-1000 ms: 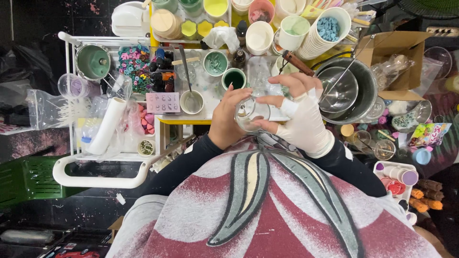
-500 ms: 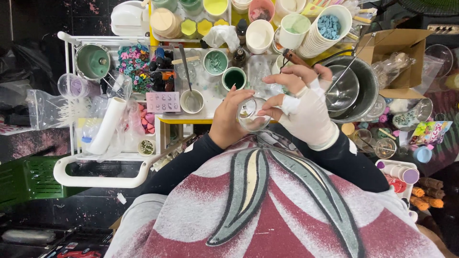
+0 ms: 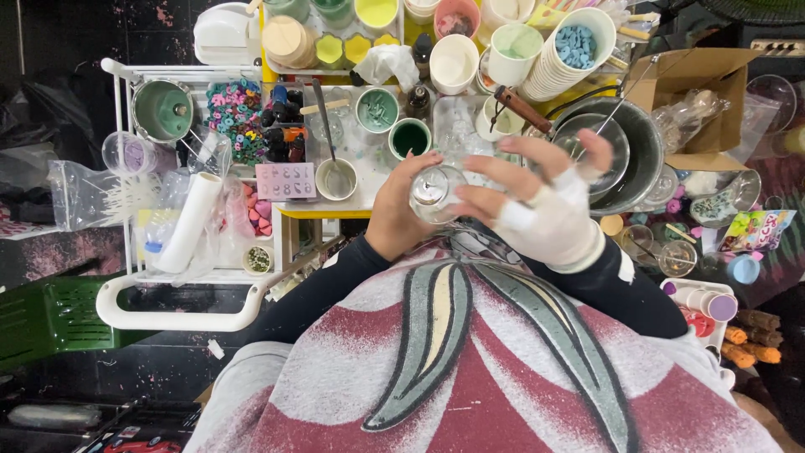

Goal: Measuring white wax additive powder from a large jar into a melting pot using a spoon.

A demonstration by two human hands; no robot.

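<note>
A small clear glass jar [image 3: 436, 193] is held in front of my chest, above the edge of the cluttered table. My left hand [image 3: 398, 214] wraps around its left side and grips it. My right hand [image 3: 545, 201], wrapped in a white bandage, touches the jar's right side with thumb and lower fingers while the other fingers spread out above it. Something pale sits inside the jar; I cannot tell what.
Cups of coloured liquid [image 3: 409, 136] and paper cups [image 3: 579, 50] crowd the table beyond my hands. Steel bowls [image 3: 625, 155] lie at right near a cardboard box [image 3: 704, 80]. A white cart [image 3: 176, 315] with a paper roll [image 3: 189, 222] stands at left.
Both hands with the jar have shifted slightly; my right fingers have lifted off the top and spread apart.
</note>
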